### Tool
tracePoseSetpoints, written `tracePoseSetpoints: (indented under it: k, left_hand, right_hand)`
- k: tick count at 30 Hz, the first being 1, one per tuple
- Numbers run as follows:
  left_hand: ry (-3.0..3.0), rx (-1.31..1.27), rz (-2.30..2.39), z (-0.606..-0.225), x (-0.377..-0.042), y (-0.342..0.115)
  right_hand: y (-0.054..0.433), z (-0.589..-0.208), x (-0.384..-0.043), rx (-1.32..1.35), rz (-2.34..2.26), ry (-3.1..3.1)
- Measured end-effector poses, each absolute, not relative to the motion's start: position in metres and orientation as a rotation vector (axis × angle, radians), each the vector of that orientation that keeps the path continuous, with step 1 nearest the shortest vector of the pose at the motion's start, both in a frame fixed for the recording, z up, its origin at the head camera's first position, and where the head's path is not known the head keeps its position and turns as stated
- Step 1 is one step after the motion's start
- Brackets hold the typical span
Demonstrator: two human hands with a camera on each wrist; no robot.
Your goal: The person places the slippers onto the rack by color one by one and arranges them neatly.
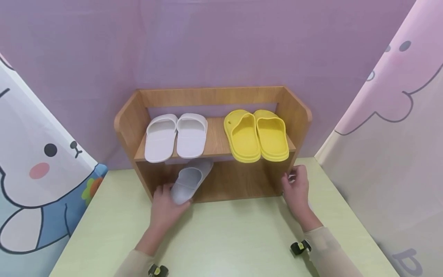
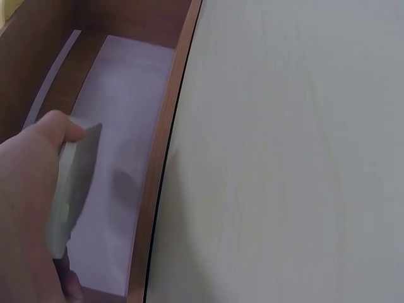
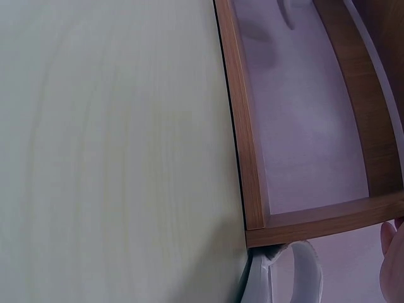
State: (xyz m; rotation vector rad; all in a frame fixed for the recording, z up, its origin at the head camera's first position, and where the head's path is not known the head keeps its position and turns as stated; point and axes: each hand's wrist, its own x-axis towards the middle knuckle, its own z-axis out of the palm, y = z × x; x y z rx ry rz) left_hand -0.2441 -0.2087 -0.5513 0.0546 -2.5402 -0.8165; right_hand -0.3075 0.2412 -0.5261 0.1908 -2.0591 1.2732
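My left hand [image 1: 167, 207] grips a grey slipper [image 1: 188, 182] at the lower left of the wooden shoe rack [image 1: 212, 96]. The slipper is tilted, its far end inside the lower compartment. Seen from the left wrist, the thumb and fingers hold its edges, and the slipper [image 2: 76, 180] is nearly edge-on. My right hand [image 1: 298, 188] is at the rack's right side panel, fingers loosely bent, with fingertips [image 3: 387, 237] right at the panel's outer face. Below that hand, in the right wrist view, a light grey, slipper-like object [image 3: 306, 271] stands outside the rack.
White slippers [image 1: 191, 140] stand as a pair on the upper shelf's left, yellow clogs [image 1: 243, 136] on its right. The rack stands on a pale table [image 1: 228, 238]. A purple cloth [image 1: 214, 42] hangs behind, with printed cloths [image 1: 31, 154] at both sides.
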Motion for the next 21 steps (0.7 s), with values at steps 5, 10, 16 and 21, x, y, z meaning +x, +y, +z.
tracePoseSetpoints:
  k: [5,10,16,21]
  left_hand:
    - [-2.532,0.123,-0.778,-0.550,-0.250,-0.197]
    - [-2.542,0.158,-0.711,-0.550,-0.256,-0.190]
    - [-2.557,0.202,-0.642,-0.554,-0.261,-0.183]
    - [-2.610,0.244,-0.623,-0.557,-0.263,-0.177]
  right_hand:
    - [0.243,-0.527,-0.308,0.195,1.272,-2.065]
    - [0.244,-0.528,-0.310,0.207,1.260,-2.052]
    - [0.244,-0.529,-0.311,0.214,1.264,-2.041]
    - [0.243,-0.528,-0.310,0.205,1.275,-2.044]
